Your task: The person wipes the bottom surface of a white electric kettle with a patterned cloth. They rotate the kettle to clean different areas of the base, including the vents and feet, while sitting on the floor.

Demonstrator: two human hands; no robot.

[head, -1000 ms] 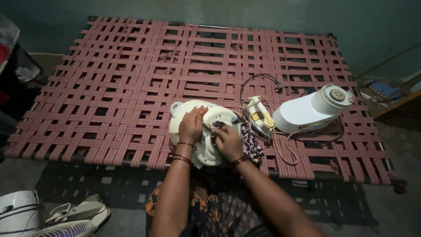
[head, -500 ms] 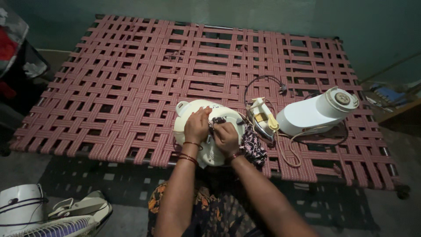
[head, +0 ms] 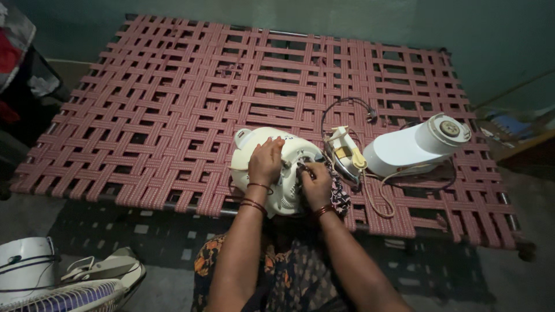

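Seen from above, a person sits at the near edge of a woven cot (head: pixel 173 110), both arms reaching forward. The left hand (head: pixel 266 163) lies flat, fingers spread, on a cream round appliance base (head: pixel 248 151) turned underside up near the cot's 6 o'clock edge. Half a second ago the right hand (head: pixel 315 184) was pinching a dark part at the centre of the base; it now sits lower, toward 4 o'clock of the base, its grip closed on a small dark piece, and the centre shows pale. The work appears to have shifted toward that side.

At 3 o'clock lie a small cream iron (head: pixel 345 156), a black cord (head: pixel 347 104) and a white cylindrical appliance (head: pixel 413 147) on its side. Beyond are pink crossed straps, then a dim green wall (head: pixel 347 17). A fan (head: pixel 63 289) rests on the floor at 8 o'clock.
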